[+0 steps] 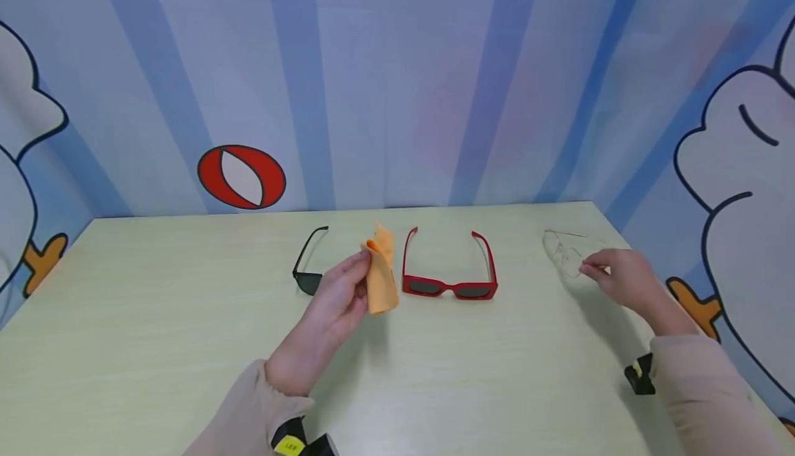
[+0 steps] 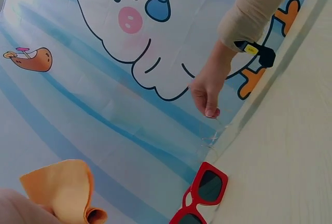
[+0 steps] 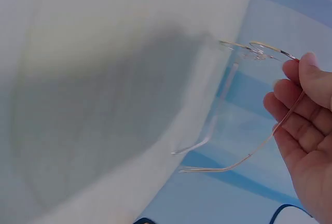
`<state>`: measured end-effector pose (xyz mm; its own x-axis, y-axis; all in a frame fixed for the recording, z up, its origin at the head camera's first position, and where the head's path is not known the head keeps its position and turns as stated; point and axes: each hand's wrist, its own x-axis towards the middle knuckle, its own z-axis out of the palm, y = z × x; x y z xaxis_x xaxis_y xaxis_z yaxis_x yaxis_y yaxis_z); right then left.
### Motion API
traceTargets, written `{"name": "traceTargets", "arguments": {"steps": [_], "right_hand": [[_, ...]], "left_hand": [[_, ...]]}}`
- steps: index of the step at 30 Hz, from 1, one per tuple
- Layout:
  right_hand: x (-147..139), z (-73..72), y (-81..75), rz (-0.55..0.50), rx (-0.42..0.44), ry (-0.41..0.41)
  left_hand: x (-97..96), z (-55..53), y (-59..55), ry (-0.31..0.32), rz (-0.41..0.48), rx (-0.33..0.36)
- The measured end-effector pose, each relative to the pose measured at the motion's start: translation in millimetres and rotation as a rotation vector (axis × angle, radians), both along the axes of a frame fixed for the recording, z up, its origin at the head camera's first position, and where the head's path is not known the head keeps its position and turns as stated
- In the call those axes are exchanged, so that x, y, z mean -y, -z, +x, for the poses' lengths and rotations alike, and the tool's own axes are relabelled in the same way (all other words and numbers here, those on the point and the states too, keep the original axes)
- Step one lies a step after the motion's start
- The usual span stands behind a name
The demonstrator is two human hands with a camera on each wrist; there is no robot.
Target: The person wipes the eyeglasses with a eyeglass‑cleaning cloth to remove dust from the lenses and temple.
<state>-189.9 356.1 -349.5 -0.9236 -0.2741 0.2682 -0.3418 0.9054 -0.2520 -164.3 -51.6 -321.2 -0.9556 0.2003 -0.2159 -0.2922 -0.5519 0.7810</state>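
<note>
Left sleeve: nearest the head camera, cut off by the bottom edge; dark wrist device with yellow label, also cropped.
Left grip: grasping an orange cloth, held up near mid-counter; fingers partly hidden. Left wrist view catches only a blurred bit in its lower corner.
Right grip: pinching wire-rimmed glasses near where one temple meets the front; part of the palm cut off in the right wrist view.
Wire-rimmed glasses: at the counter's far right; rims thin, lenses nearly invisible. Faint in the head view, fainter in the left wrist view. Cannot tell if they touch the counter.
Red sunglasses: on the counter, just right of the cloth, temples pointing away; cropped low in the left wrist view.
Black sunglasses: left of the cloth, right portion hidden behind the left grip.
</note>
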Motion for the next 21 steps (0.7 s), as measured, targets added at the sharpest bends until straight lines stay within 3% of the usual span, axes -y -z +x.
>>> {"name": "traceTargets", "arguments": {"steps": [8,14,17,21], "right_hand": [[21,6.6,-23.7,-0.167,-0.036,-0.008],[45,17.0,-40.0,-0.289,0.048,-0.037],[58,20.9,-44.6,-0.462,0.113,-0.100],[79,24.6,-49.7,-0.858,0.219,-0.276]], "left_hand": [[-5.3,1.1,0.3,0.013,-0.048,-0.041],[-10.9,4.8,-0.8,-0.003,-0.137,-0.102],[-14.1,8.4,-3.0,-0.015,-0.178,-0.143],[-17.9,15.0,-9.0,-0.039,-0.234,-0.224]]}}
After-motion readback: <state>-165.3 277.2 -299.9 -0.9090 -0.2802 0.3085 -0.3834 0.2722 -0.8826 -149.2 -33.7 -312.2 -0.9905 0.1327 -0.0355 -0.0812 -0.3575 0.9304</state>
